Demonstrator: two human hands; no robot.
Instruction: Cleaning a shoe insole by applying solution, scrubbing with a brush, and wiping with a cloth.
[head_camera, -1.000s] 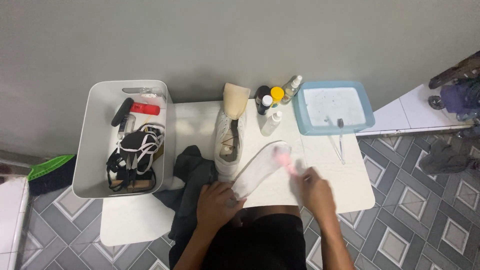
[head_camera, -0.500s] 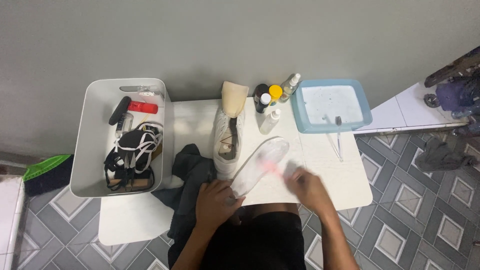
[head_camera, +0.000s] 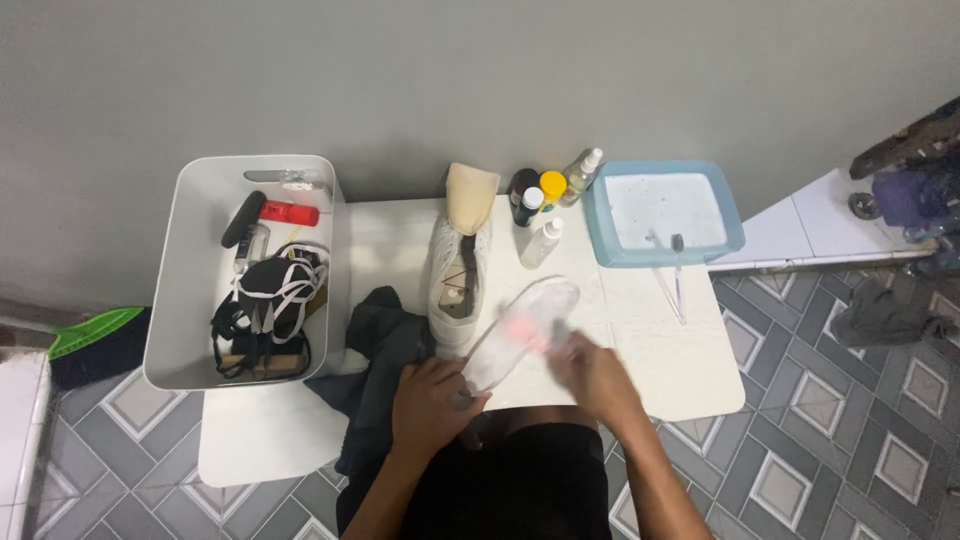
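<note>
My left hand (head_camera: 432, 403) grips the near end of a white shoe (head_camera: 520, 330) that is turned sole-up over the white table (head_camera: 640, 350). My right hand (head_camera: 592, 370) presses a small pink brush (head_camera: 522, 328) against the sole; the brush is blurred. A second white shoe (head_camera: 455, 275) with a tan shoe tree in it stands upright just left of the held one. A dark cloth (head_camera: 385, 350) lies bunched by my left wrist.
A white bin (head_camera: 190, 300) at the left holds laces, brushes and a red item. Several small bottles (head_camera: 545, 205) stand at the back. A blue basin (head_camera: 665, 212) of soapy water sits back right, with a toothbrush (head_camera: 678, 270) beside it. Tiled floor surrounds the table.
My right hand has slid with the brush from the toe end of the sole back toward me. The left hand keeps its hold on the shoe.
</note>
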